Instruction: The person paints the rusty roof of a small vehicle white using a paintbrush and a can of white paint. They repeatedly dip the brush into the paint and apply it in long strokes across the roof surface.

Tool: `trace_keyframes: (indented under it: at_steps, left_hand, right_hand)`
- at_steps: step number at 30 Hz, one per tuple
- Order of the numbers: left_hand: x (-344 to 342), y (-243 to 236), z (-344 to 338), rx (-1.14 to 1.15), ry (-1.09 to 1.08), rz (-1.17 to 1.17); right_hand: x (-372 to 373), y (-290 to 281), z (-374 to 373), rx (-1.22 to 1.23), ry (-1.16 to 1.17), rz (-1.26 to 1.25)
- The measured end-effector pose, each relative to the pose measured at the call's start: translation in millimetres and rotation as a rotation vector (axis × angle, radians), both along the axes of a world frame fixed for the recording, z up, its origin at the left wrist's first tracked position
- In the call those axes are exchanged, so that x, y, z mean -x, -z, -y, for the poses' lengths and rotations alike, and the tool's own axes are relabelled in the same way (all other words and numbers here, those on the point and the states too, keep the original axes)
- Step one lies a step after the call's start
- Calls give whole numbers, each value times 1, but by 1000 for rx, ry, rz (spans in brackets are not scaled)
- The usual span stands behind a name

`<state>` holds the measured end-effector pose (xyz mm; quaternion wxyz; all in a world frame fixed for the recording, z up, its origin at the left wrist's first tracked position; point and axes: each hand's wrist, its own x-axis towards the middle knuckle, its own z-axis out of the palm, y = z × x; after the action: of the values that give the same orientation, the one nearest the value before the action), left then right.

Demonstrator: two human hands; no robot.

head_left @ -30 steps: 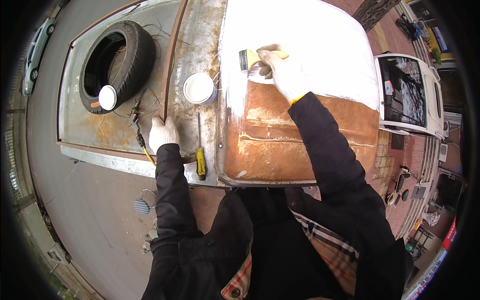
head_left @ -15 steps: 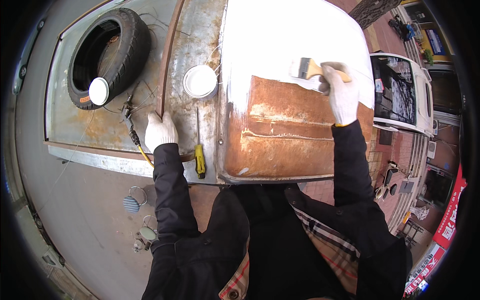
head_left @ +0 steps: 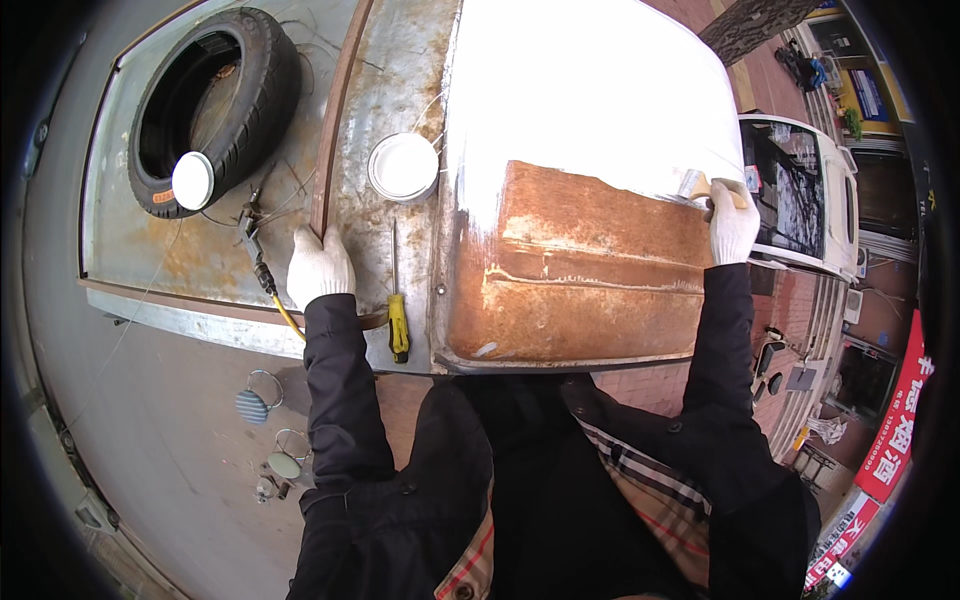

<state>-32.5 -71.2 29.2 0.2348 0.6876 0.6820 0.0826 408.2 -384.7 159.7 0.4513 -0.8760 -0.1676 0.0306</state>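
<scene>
My right hand (head_left: 735, 228), in a white glove, grips the wooden handle of a paintbrush (head_left: 692, 185). The bristles lie at the right end of the line between white paint and bare rust on a metal panel (head_left: 590, 230). White covers the panel's far part; its near part is rusty brown. My left hand (head_left: 320, 268), also gloved, is closed over the near end of a brown metal rail (head_left: 337, 110). Between the hands stand a tub of white paint (head_left: 402, 167) and a yellow-handled screwdriver (head_left: 398, 328), which lies flat on the metal.
At left a tyre (head_left: 255, 110) lies with a white lid (head_left: 193, 180) on its edge. Near it is an air gun (head_left: 250, 235) with a yellow hose. Small stools (head_left: 252, 405) stand on the ground below. A white vehicle (head_left: 790, 185) and a tree trunk (head_left: 755, 28) are at right.
My right hand has moved right and slightly nearer with the paintbrush, along the paint's edge to the panel's right side. My left hand stays on the rail.
</scene>
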Motion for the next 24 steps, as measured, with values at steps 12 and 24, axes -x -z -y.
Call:
trace_keyframes:
  at_steps: [12,24]
  left_hand:
    - [3,11,-5,-17,10,-34]
    - [14,25,-20,-98,73,-56]
  right_hand:
    - [163,23,-170,94,-528,-114]
    - [-102,20,164,-87,59,-171]
